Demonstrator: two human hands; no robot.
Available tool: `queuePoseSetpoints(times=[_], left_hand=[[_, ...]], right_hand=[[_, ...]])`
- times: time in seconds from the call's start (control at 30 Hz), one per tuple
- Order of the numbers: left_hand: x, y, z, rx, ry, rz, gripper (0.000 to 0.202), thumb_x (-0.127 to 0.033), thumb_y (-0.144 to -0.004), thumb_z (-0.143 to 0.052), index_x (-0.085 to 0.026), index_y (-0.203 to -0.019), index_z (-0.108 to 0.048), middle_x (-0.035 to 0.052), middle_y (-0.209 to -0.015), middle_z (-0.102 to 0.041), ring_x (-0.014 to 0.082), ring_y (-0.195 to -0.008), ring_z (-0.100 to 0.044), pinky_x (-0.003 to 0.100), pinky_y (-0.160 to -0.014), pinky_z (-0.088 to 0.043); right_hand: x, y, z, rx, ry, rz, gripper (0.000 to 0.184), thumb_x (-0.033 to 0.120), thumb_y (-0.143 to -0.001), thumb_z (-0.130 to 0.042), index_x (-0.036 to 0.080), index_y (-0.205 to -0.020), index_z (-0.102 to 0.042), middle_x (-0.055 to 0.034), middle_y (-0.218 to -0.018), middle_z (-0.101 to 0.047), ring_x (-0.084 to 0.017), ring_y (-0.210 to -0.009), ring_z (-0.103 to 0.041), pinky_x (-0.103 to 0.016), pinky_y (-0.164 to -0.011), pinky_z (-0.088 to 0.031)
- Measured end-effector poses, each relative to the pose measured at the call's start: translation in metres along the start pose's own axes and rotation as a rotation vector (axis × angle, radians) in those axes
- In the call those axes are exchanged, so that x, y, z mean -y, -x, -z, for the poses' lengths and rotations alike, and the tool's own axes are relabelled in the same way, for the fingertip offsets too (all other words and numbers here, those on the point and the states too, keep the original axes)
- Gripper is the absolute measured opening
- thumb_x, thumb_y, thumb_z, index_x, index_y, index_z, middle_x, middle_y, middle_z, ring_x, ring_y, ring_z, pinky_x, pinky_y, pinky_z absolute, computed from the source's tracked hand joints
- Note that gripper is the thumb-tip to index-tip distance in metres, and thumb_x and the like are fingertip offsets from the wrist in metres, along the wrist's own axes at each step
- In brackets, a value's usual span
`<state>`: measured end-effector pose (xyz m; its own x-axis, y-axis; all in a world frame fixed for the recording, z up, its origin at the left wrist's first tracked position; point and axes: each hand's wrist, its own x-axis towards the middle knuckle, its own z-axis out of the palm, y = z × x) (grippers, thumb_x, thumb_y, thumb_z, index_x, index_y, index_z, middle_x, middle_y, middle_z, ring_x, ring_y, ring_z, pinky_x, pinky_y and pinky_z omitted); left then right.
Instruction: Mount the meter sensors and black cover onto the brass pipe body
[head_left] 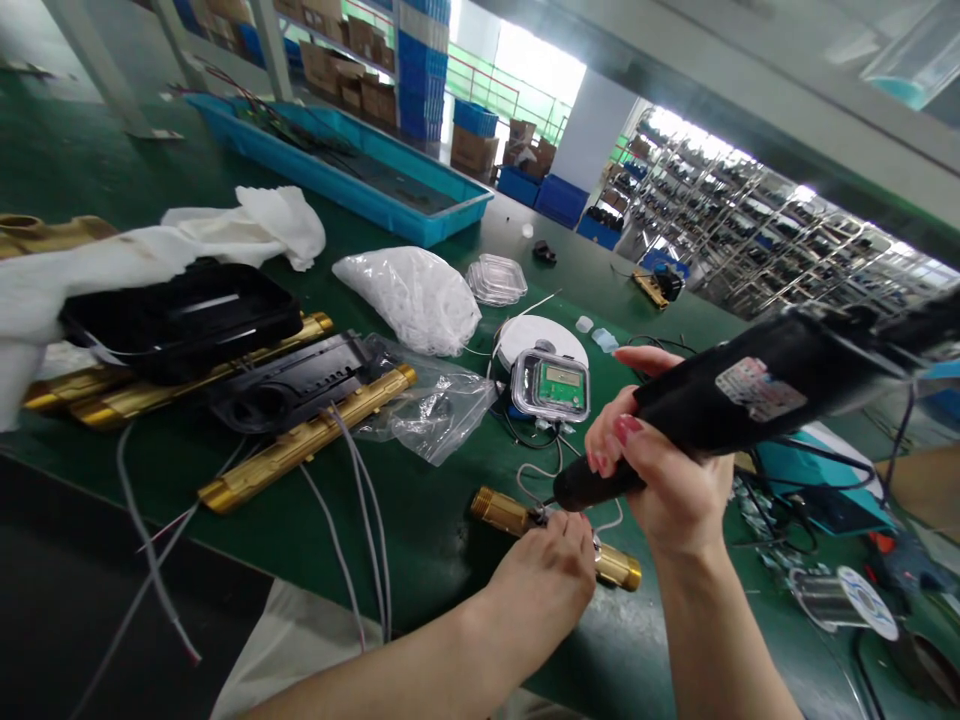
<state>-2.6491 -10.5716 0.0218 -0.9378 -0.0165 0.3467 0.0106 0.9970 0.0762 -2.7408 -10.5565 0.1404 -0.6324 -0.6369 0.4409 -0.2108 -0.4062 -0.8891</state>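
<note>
My right hand is wrapped round a black electric screwdriver, whose tip points down at a short brass pipe fitting lying on the green table. My left hand rests closed on the middle of that brass fitting and holds it against the table. The fitting's threaded ends stick out on both sides of the hand. A clear-cased module with a green circuit board sits just behind, joined by thin wires.
Long brass pipes with black plastic housings lie at the left, under white cloth. A bag of white parts, a blue tray, a solder spool and a teal device lie around. Shelves stand behind.
</note>
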Motion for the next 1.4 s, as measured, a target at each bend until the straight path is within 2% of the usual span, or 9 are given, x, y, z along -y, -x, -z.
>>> queuePoseSetpoints(times=[0.4,0.77,0.97,1.03,1.1,1.17,1.2,1.3,1.4], left_hand=[[0.000,-0.005,0.000,0.135,0.009,0.006,0.037,-0.007,-0.084,-0.058,0.000,-0.120,-0.054,0.0171,-0.108,-0.059,0.0254,-0.089,-0.059,0.031,-0.068,-0.057],[0.000,-0.008,0.009,0.201,0.096,0.038,0.032,0.000,-0.083,-0.056,-0.005,-0.115,-0.055,0.0112,-0.101,-0.059,0.0250,-0.092,-0.059,0.037,-0.074,-0.057],[0.000,-0.002,0.012,0.177,0.155,0.030,0.035,-0.007,-0.083,-0.063,-0.008,-0.117,-0.054,0.0108,-0.105,-0.059,0.0240,-0.095,-0.059,0.036,-0.079,-0.056],[0.011,0.003,0.021,0.097,0.269,-0.015,0.031,-0.009,-0.086,-0.061,-0.013,-0.116,-0.054,0.0079,-0.110,-0.058,0.0198,-0.099,-0.058,0.031,-0.087,-0.052],[0.031,0.004,0.033,-0.086,0.492,-0.002,0.017,-0.009,-0.092,-0.051,-0.017,-0.104,-0.058,0.0041,-0.106,-0.058,0.0142,-0.096,-0.058,0.024,-0.087,-0.048],[0.057,-0.001,0.041,-0.166,0.534,0.233,0.013,-0.012,-0.094,-0.048,-0.016,-0.092,-0.060,0.0028,-0.094,-0.059,0.0143,-0.088,-0.058,0.023,-0.083,-0.046],[0.071,-0.007,0.042,-0.085,0.473,0.341,0.012,-0.014,-0.094,-0.049,-0.016,-0.090,-0.061,0.0030,-0.093,-0.060,0.0157,-0.089,-0.057,0.025,-0.083,-0.045],[0.103,-0.027,0.031,0.065,0.402,0.420,0.011,-0.011,-0.089,-0.054,-0.015,-0.083,-0.063,0.0047,-0.087,-0.063,0.0191,-0.081,-0.059,0.029,-0.076,-0.043],[0.114,-0.044,0.012,0.186,0.346,0.485,0.007,-0.016,-0.086,-0.061,-0.013,-0.080,-0.064,0.0065,-0.079,-0.064,0.0212,-0.074,-0.061,0.028,-0.068,-0.043]], right_hand=[[-0.002,-0.003,0.005,0.003,-0.087,-0.043,0.023,0.013,-0.064,-0.064,0.019,-0.085,-0.057,0.0063,-0.054,-0.056,-0.009,-0.039,-0.049,-0.024,-0.042,-0.041],[0.006,-0.002,0.006,0.092,-0.061,-0.073,0.027,0.013,-0.062,-0.061,0.017,-0.088,-0.061,0.0073,-0.053,-0.054,-0.008,-0.040,-0.048,-0.024,-0.044,-0.040],[0.036,-0.001,0.016,-0.029,-0.186,0.133,0.022,0.018,-0.068,-0.061,0.019,-0.090,-0.057,0.0087,-0.051,-0.051,-0.008,-0.040,-0.047,-0.024,-0.043,-0.040],[0.049,0.001,0.023,-0.125,-0.209,0.209,0.021,0.019,-0.069,-0.058,0.021,-0.090,-0.054,0.0094,-0.051,-0.048,-0.007,-0.038,-0.045,-0.023,-0.042,-0.038],[0.060,0.006,0.031,-0.216,-0.199,0.255,0.021,0.020,-0.069,-0.058,0.021,-0.089,-0.053,0.0093,-0.051,-0.046,-0.007,-0.039,-0.044,-0.023,-0.041,-0.037],[0.064,0.012,0.040,-0.295,-0.181,0.291,0.020,0.019,-0.069,-0.057,0.021,-0.088,-0.053,0.0087,-0.051,-0.046,-0.007,-0.039,-0.043,-0.022,-0.041,-0.036],[0.064,0.015,0.043,-0.329,-0.173,0.309,0.019,0.018,-0.069,-0.057,0.021,-0.087,-0.053,0.0084,-0.051,-0.047,-0.007,-0.039,-0.043,-0.022,-0.041,-0.036],[0.060,0.023,0.053,-0.400,-0.158,0.333,0.018,0.016,-0.069,-0.055,0.020,-0.086,-0.054,0.0078,-0.050,-0.047,-0.007,-0.039,-0.043,-0.023,-0.041,-0.036],[0.054,0.028,0.058,-0.417,-0.151,0.319,0.018,0.017,-0.070,-0.055,0.021,-0.087,-0.053,0.0078,-0.051,-0.047,-0.007,-0.038,-0.044,-0.024,-0.042,-0.037]])
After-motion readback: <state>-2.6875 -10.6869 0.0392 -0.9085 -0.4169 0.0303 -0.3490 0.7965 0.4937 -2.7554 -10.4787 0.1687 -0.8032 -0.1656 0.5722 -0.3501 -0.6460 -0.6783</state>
